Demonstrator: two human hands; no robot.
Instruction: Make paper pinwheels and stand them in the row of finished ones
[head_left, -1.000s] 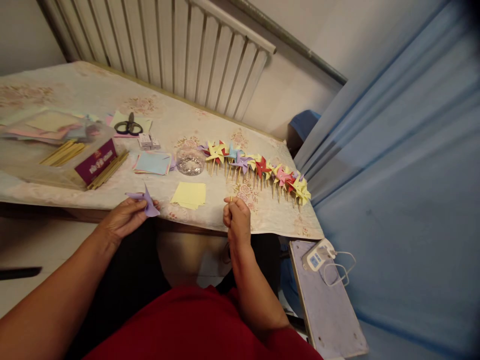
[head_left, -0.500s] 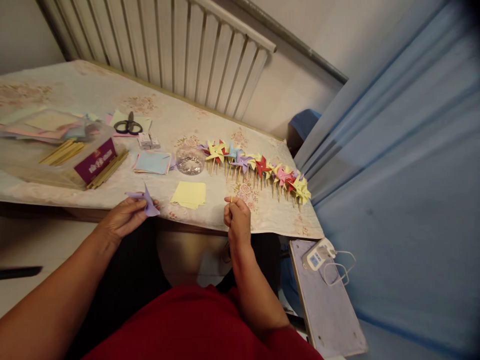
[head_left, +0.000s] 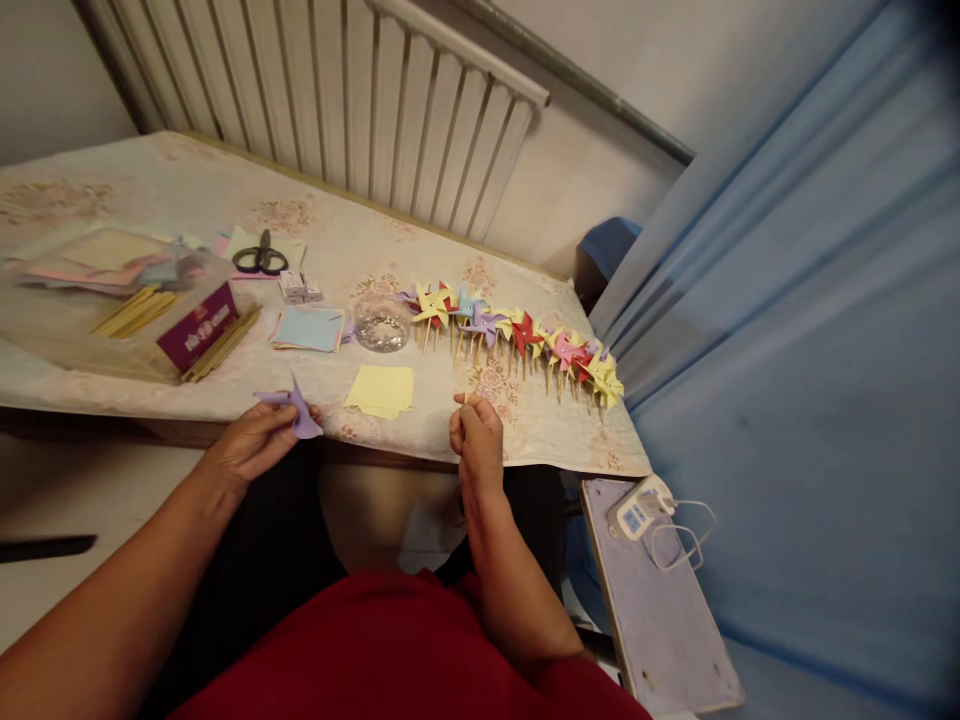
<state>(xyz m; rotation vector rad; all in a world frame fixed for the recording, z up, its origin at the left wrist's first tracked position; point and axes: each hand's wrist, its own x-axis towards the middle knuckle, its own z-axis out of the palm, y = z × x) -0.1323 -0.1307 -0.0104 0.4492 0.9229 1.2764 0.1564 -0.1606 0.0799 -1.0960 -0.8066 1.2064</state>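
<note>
My left hand [head_left: 262,437] is closed on a purple paper pinwheel [head_left: 300,411], pinching its folded blades over the table's front edge. My right hand [head_left: 478,437] is curled shut, with the pale end of a wooden stick [head_left: 466,398] peeking out by the thumb; the fist hides the rest. Between the hands lies a small stack of yellow paper squares [head_left: 381,390]. Behind that stack sits a round clear dish [head_left: 381,327] of small shiny pieces too tiny to name. A pile of blue and other paper squares [head_left: 308,328] is beyond my left hand.
Finished pinwheels [head_left: 523,333] on sticks stand in a row at right. Scissors [head_left: 260,257] rest on paper near small white boxes [head_left: 301,287]. A plastic bag [head_left: 45,345] and bundled sticks [head_left: 223,345] occupy the left. A white power adapter [head_left: 643,507] sits on a side stand [head_left: 675,620].
The view has shifted slightly, so most things on the left appear a little further right. Both hands keep nearly the same pose and grip.
</note>
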